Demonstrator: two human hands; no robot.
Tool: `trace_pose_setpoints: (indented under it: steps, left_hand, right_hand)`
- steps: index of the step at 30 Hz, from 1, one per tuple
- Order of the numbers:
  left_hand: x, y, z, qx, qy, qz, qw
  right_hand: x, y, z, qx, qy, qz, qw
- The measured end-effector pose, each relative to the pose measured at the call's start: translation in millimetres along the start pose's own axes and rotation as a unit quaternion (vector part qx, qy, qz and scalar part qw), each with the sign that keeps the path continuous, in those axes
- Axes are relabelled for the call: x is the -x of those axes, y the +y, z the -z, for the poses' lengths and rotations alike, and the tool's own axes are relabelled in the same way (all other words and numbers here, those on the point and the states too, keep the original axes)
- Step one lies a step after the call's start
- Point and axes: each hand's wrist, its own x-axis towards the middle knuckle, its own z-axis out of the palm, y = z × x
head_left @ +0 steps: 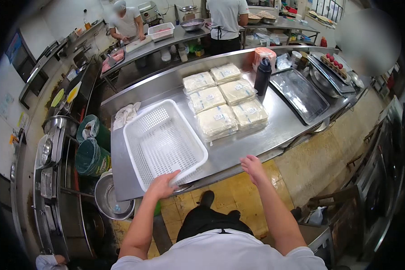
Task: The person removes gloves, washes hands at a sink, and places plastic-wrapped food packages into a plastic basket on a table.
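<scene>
A white perforated plastic basket [164, 146] with nothing in it stands on the left part of the steel table. My left hand [162, 185] is closed on its near rim, thumb lying over the edge. Over the table's front edge, right of the basket, my right hand [253, 169] hangs in the air with loosely bent fingers and holds nothing. Beyond it, stacks of flat, pale, plastic-wrapped packs [217, 118] sit in two columns, apart from both hands.
A black bottle [263, 77] stands right of the packs, beside a dark tray [299, 94]. A crumpled cloth [126, 115] lies behind the basket. Green bins [92, 156] and a metal pot [114, 198] are at the left. Two people [227, 20] work at the rear counter.
</scene>
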Motion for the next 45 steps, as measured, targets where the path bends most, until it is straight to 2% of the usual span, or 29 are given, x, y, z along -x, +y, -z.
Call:
trace_pose_setpoints:
  steps: [3,6,9,12,15,18,23,26,29,32,35,39,41,44,45]
  left_hand:
    - [-14.0,4.2,10.6,0.054,0.065,-0.033,0.996]
    - [-51.0,-3.2,20.0,0.112,0.114,-0.093,0.983]
    - [-95.6,-5.9,36.4,0.158,0.118,-0.133,0.971]
    - [-135.9,-14.1,45.2,0.178,0.112,-0.165,0.964]
    - [-173.1,-18.6,58.6,0.200,0.099,-0.195,0.955]
    - [-207.7,-20.2,64.3,0.227,0.087,-0.212,0.947]
    - [-286.5,-2.4,53.0,0.220,0.108,-0.243,0.939]
    - [-331.0,13.4,25.1,0.157,0.107,-0.208,0.960]
    - [-364.7,32.7,12.0,0.039,-0.001,-0.161,0.986]
    - [-376.3,41.1,-1.1,-0.020,0.010,-0.152,0.988]
    - [-366.3,58.4,13.3,-0.058,-0.055,-0.124,0.989]
    - [-376.9,57.7,-1.0,-0.065,-0.063,-0.113,0.989]
    - [-387.9,59.9,-10.3,-0.092,-0.057,-0.103,0.989]
    - [-410.4,62.8,-24.1,0.028,-0.204,-0.056,0.977]
    - [-411.7,68.7,-19.0,0.022,-0.202,-0.042,0.978]
  right_hand:
    - [-45.1,-18.7,-42.6,-0.108,-0.018,-0.052,0.993]
    - [-120.3,-8.0,-79.4,-0.216,0.025,-0.126,0.968]
    - [-148.5,-23.6,-127.4,-0.268,0.095,-0.110,0.953]
    - [-160.8,-31.8,-151.5,-0.302,0.079,-0.054,0.949]
    - [-170.7,-40.1,-167.6,-0.320,0.156,-0.076,0.931]
    - [-170.6,-47.5,-171.2,-0.342,0.150,-0.117,0.920]
    - [-173.3,-52.6,-190.8,-0.317,0.153,-0.041,0.935]
    - [-193.5,-40.3,-188.7,-0.328,0.186,-0.032,0.926]
    - [-194.4,-32.4,-184.6,-0.339,0.208,-0.025,0.917]
    - [-186.8,-28.5,-184.0,-0.347,0.205,-0.010,0.915]
    - [-181.1,-24.4,-175.3,-0.352,0.194,-0.008,0.916]
    - [-154.3,-38.8,-164.6,-0.327,0.194,-0.031,0.924]
    - [-160.2,-19.0,-146.4,-0.304,0.175,-0.041,0.936]
    - [-157.5,-23.7,-141.0,-0.284,0.159,-0.042,0.945]
    - [-157.3,-28.4,-144.3,-0.282,0.156,-0.040,0.946]
